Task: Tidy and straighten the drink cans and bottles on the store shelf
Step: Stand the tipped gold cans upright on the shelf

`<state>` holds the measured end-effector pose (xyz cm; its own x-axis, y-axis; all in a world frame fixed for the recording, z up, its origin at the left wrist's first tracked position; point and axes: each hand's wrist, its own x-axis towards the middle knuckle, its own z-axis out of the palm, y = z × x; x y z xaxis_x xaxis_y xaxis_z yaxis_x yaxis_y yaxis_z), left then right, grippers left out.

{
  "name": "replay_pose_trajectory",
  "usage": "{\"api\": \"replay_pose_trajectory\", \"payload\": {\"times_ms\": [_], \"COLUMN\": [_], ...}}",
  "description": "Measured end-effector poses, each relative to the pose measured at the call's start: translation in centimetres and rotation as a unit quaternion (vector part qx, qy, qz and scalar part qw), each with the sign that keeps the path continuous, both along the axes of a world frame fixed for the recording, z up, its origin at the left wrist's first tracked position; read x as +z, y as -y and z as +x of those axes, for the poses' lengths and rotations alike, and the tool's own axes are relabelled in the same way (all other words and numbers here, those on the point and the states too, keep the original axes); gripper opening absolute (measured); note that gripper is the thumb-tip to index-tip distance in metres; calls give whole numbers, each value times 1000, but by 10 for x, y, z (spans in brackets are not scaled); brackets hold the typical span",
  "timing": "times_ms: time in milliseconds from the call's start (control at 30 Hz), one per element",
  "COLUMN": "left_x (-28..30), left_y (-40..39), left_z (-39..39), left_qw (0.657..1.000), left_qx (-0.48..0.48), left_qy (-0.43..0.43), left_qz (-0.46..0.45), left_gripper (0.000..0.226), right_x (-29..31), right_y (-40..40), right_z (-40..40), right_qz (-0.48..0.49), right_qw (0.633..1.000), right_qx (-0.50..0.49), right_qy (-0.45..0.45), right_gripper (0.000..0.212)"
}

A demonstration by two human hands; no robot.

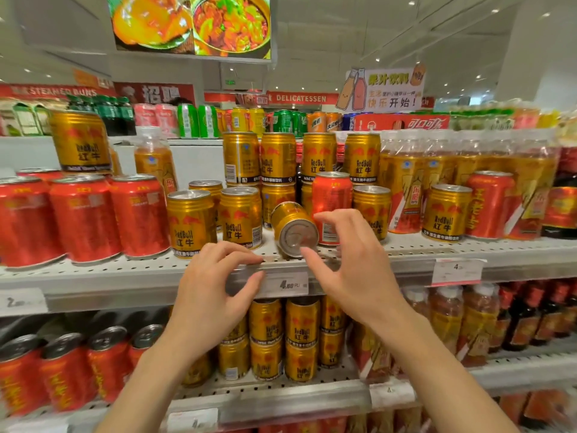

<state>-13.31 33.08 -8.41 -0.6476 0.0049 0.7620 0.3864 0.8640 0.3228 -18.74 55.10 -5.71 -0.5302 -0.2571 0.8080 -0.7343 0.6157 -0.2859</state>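
Observation:
A gold Red Bull can lies on its side on the white shelf, its silver end facing me. Upright gold cans stand left of it, and a red can stands right behind it. My right hand hovers just right of the fallen can with fingers and thumb spread around its end; it holds nothing, and contact is unclear. My left hand is in front of the shelf edge below the upright gold cans, fingers loosely bent and holding nothing.
Red cans fill the shelf's left; one gold can is stacked on top of them. Stacked gold cans stand behind, and amber bottles stand to the right. Price tags hang on the shelf edge. The lower shelf holds more cans.

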Motion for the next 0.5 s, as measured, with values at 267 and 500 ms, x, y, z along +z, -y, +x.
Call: {"api": "replay_pose_trajectory", "payload": {"times_ms": [267,500], "left_x": [-2,-3], "left_y": [0,-1], "left_z": [0,0], "left_qw": [1000,1000], "left_qx": [1,13], "left_qy": [4,7], "left_qz": [11,13], "left_gripper": [20,14], "right_x": [-6,0], "right_y": [36,28], "right_z": [-13,-15], "right_qz": [-12,-29], "right_qw": [1000,999], "right_qx": [-15,27], "right_qy": [-10,-23], "right_gripper": [66,60]}}
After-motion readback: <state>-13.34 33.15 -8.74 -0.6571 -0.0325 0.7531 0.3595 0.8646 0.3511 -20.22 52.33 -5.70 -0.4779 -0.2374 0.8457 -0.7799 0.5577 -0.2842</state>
